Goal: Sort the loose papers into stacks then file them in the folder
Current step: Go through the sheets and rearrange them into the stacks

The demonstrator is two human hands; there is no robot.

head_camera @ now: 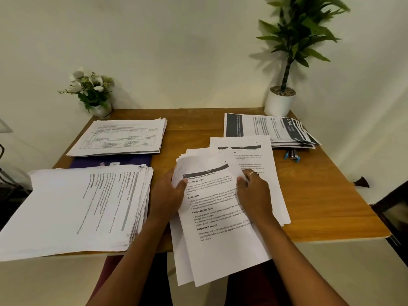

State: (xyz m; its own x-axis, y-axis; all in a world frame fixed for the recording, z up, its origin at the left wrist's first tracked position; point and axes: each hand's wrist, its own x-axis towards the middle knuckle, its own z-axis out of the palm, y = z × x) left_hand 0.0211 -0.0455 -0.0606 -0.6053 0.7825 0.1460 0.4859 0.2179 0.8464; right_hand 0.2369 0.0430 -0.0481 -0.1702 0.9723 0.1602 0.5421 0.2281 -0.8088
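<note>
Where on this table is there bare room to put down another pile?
The table is bare at its near right corner, between the held papers and the edge, by the pens. Another strip runs between the far left stack and far right stack. The left is crowded with stacks and the folder.

The top sheet at near middle reads "TASK GOAL", "TASK DESCRIPTION" and "REQUIRED PROPS", the near-left stack shows those headings plus "INITIAL SCENE SETUP" sideways, and the far-right stack bears "2726" on a dark band.
</note>
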